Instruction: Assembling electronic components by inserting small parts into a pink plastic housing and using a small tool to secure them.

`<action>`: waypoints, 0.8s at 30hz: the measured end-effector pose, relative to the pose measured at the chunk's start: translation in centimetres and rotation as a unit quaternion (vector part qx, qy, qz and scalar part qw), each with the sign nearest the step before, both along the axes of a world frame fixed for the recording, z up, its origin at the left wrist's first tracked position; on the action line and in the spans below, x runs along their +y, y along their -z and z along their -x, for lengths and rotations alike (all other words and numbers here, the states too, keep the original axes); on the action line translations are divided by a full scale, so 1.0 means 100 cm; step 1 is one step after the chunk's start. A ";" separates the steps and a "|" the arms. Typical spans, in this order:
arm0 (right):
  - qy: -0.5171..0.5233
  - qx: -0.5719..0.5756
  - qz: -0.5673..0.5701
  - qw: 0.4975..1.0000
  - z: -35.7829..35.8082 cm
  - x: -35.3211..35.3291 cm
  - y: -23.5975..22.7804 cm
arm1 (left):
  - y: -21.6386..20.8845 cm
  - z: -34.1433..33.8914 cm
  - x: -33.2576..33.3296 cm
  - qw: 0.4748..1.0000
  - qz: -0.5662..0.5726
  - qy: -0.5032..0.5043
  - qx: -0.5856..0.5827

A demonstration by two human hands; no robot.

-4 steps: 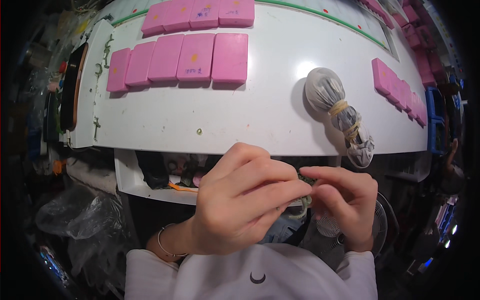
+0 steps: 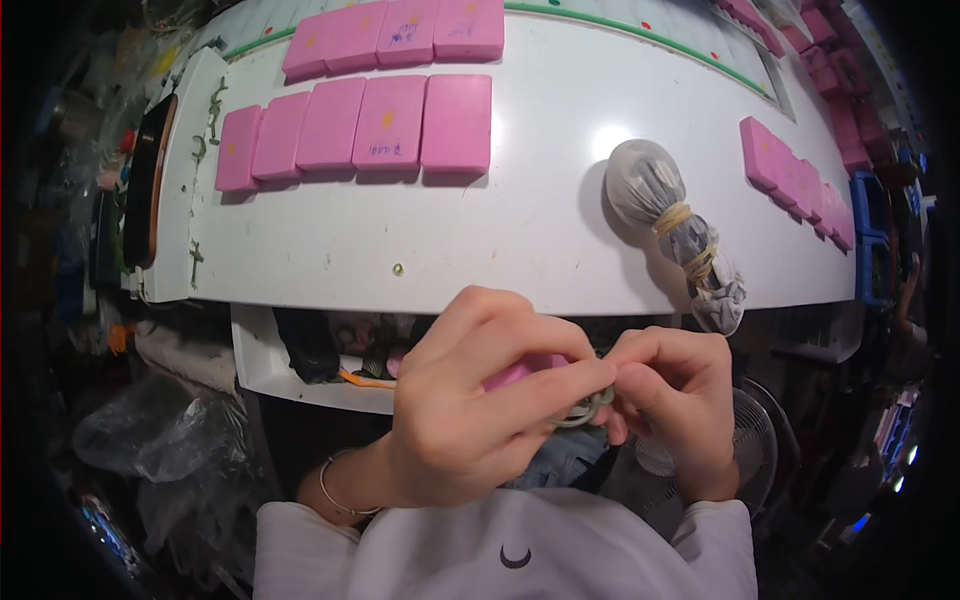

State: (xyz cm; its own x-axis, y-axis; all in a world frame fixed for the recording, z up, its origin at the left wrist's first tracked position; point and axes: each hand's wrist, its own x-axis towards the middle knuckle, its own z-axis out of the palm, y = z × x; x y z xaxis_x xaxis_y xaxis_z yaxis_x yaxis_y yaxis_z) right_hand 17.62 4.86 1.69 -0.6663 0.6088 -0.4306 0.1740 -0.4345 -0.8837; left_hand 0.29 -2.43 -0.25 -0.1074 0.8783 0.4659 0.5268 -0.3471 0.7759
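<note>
Just beyond the table's near edge, my left hand (image 2: 480, 400) is closed with its fingertips pinched on a thin grey-green cord (image 2: 580, 410). A loop of the cord hangs below those fingertips. From the other side my right hand (image 2: 680, 390) closes thumb and forefinger on the same cord, and the fingertips of both hands meet there. Much of the cord is hidden behind the fingers. Between my left fingers a patch of something pink (image 2: 515, 374) shows; I cannot tell whether it is held or lies behind.
On the white table (image 2: 330, 240) lie rows of pink blocks (image 2: 455, 125), a bundle wrapped in cloth with rubber bands (image 2: 680, 235) and a small green ring (image 2: 398, 269). Below is an open drawer (image 2: 300, 385). A fan (image 2: 750, 440) stands at lower right, plastic bags (image 2: 150, 430) at left.
My right hand has moved slightly left, and its thumb and forefinger have come together on the cord. The loop now shows rounder below my left fingertips, and the pink patch has come into sight.
</note>
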 end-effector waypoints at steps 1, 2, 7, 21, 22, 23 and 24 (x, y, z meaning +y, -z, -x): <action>0.000 0.047 0.044 0.998 0.002 0.002 0.003 | -0.001 0.000 0.000 1.000 -0.009 0.007 -0.001; -0.001 0.094 0.088 0.992 0.004 0.003 0.005 | -0.002 0.001 0.000 1.000 0.004 -0.007 -0.004; 0.048 0.060 -0.006 0.997 0.006 -0.003 0.006 | -0.008 0.008 -0.004 0.986 0.112 -0.053 -0.109; 0.083 0.046 -0.126 0.987 0.006 -0.004 0.008 | -0.013 0.010 -0.010 0.982 0.088 -0.030 -0.166; 0.083 0.038 -0.125 0.988 0.005 -0.004 0.009 | -0.012 0.010 -0.010 0.981 0.085 -0.036 -0.169; 0.083 0.049 -0.126 0.987 0.004 -0.004 0.010 | -0.010 0.009 -0.010 0.981 0.081 -0.042 -0.171; 0.083 0.053 -0.110 0.989 0.004 -0.003 0.011 | -0.009 0.009 -0.010 0.981 0.080 -0.043 -0.172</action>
